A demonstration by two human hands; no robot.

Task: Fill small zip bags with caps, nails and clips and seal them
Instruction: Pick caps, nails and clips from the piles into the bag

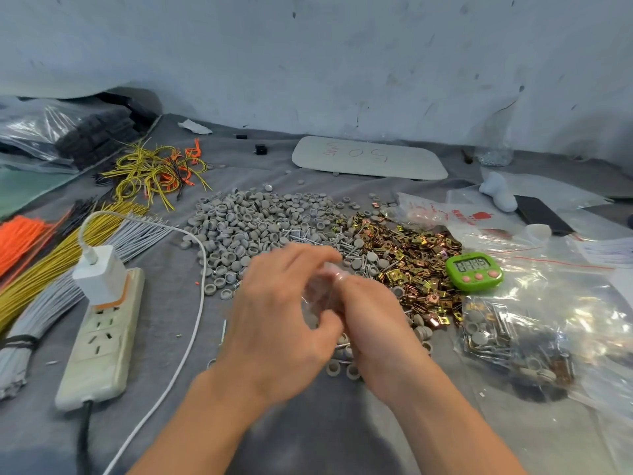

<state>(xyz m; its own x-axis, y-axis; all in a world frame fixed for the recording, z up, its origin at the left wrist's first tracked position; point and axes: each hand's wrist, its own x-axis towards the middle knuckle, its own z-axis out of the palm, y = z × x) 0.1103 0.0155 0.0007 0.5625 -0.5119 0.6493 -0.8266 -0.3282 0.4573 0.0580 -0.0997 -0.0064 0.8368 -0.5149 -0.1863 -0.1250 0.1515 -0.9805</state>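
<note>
Soft, even, fairly bright light; shadows are faint, the clearest beside the power strip (99, 337). Glare streaks the plastic bags (561, 303) at right. Motion blur smears the left hand (274, 313), the right hand (376, 323) and the small bag (323, 286) between them. Wide-angle distortion curves the foot of the wall (308, 63) towards the edges.

Bare forearms (212, 416) lead to left hand (281, 313) and right hand (373, 323), fingers (308, 255) seemingly motion-blurred.

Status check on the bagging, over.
Left hand and right hand both pinching a small zip bag above the gray caps. Contents blurred, seal unclear. Nothing in the way.
</note>
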